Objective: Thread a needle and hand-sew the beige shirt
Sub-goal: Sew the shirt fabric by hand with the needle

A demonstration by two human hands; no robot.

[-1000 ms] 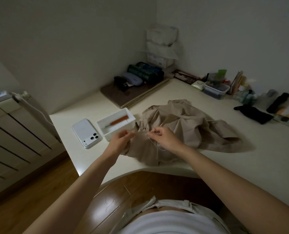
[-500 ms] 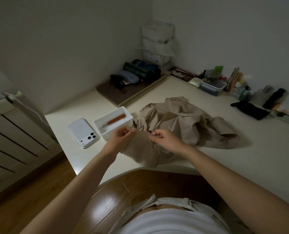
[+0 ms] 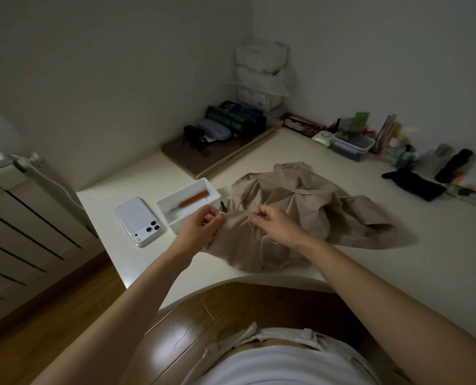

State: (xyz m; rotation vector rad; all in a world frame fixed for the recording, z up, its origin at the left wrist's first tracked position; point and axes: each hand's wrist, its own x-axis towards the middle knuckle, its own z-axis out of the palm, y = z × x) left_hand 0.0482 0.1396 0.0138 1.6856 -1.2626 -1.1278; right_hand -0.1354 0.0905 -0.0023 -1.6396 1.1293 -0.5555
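1. Pale thread (image 3: 252, 232) pinched in right fingers (image 3: 256, 216), tips clamped together, slack loop hanging down over the cloth. Needle too small to make out. Probably in one of the two pinches, cannot tell which.
2. Left fingers (image 3: 216, 216) likewise closed tip to tip on something thin. Thread end, needle or fold edge: not resolvable. Likely reason for the double pinch: one side steadying, the other feeding or pulling.
3. Left hand (image 3: 200, 229) and right hand (image 3: 275, 223) near each other at matching height, just above the cloth. Short working span, good for fine alignment.
4. Beige shirt (image 3: 314, 207) crumpled on the table (image 3: 439, 245), near flap drawn toward the body and reaching the table edge, directly under both hands. Keeps the sewing spot in reach, bulk parked behind.
5. White tray (image 3: 175, 212) just left of the shirt, orange-handled tool (image 3: 195, 200) lying inside. Contained so it cannot roll off, close to the left hand.
6. White phone (image 3: 139, 220) face down beside the tray, clear of the work.
7. Judgement: threading or first stitches, task early. Risks: dim light, thread close in tone to the fabric, slack loop prone to snagging or knotting.
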